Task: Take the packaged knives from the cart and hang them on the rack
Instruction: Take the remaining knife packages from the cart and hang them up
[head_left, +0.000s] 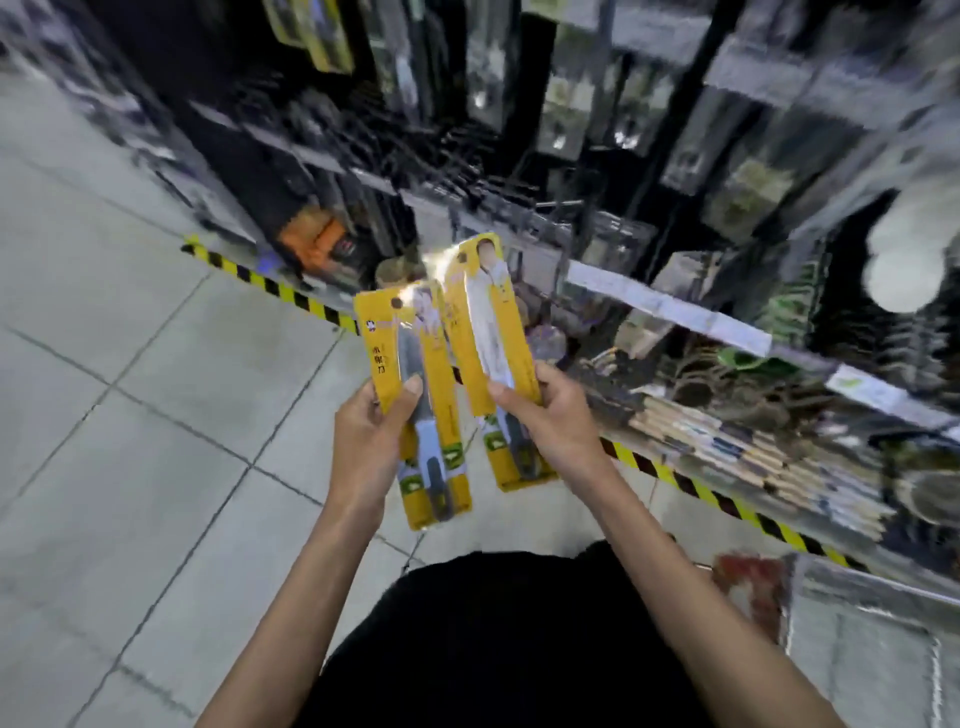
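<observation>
Two yellow packaged knives are held up in front of me, side by side and apart. My left hand (371, 441) grips the left packaged knife (415, 364) at its middle, thumb across the front. My right hand (550, 415) grips the right packaged knife (488, 312) in the same way, a little higher and tilted left. Each card has a hang hole at its top. The rack (519, 202) of dark hooks with hanging goods stands behind the knives, blurred. The cart (857, 597) shows only as a grey blurred edge at the lower right.
Shelves (727, 332) with price strips and stacked goods run along the right. Yellow-and-black floor tape (280, 288) marks the base of the shelving. Grey tiled floor (130, 364) spreads to the left. A red item (748, 582) lies by the cart.
</observation>
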